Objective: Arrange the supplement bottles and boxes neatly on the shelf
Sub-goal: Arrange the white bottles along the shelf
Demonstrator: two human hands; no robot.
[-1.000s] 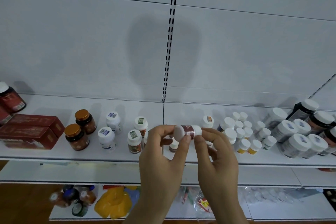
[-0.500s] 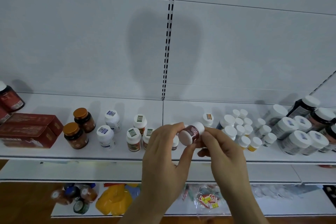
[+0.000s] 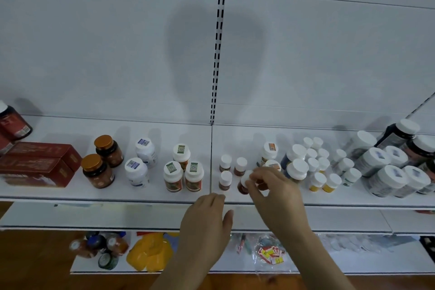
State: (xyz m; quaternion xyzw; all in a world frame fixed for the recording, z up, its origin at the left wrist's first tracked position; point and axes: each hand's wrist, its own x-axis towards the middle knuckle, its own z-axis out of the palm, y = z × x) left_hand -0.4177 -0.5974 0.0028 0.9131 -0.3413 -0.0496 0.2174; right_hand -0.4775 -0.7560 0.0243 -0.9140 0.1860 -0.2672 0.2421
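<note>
— Where is the bottle (image 3: 243, 183) held?

— It is pinched at its white cap by the right hand (image 3: 274, 192), low over the shelf (image 3: 106, 195), tilted, just beside three small bottles (image 3: 226, 180) (all upright).

— And the left hand (image 3: 207, 221)?

— Nothing is held by it; its fingers are relaxed, slightly apart, at the shelf's front edge.

Boxes (image 3: 37, 167) at shelf (image 3: 94, 193) left, small bottles (image 3: 226, 172) centre, large jars (image 3: 388, 172) right
</note>
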